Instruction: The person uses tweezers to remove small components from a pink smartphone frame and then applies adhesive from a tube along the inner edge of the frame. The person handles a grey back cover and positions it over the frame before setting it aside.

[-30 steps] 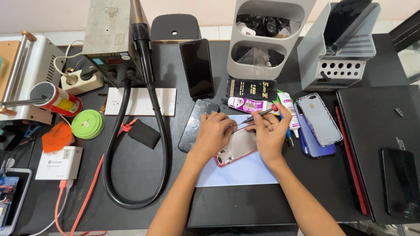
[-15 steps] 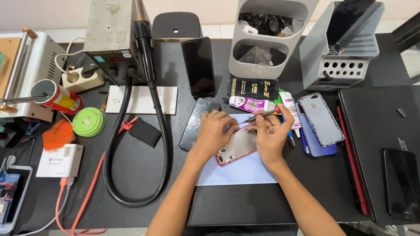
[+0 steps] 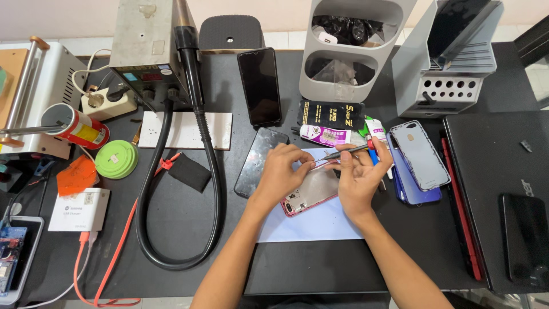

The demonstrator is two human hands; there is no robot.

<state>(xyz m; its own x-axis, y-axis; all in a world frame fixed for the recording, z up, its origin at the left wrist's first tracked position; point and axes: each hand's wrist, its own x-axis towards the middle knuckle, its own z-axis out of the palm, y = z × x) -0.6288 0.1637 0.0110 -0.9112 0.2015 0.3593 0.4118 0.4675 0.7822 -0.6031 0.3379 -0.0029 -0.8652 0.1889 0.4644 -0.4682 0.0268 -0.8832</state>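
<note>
While two hands, left hand [image 3: 281, 171] and right hand [image 3: 359, 177], pinch seemingly one pair of tweezers [image 3: 343, 153] over one red-framed phone [image 3: 309, 191], a black rectangular packet [image 3: 334, 115] lies beyond.

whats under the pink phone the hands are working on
The pink phone lies on a pale blue sheet, which rests on the black table. The left hand and right hand cover the phone's upper part, hiding the sheet there.
</note>
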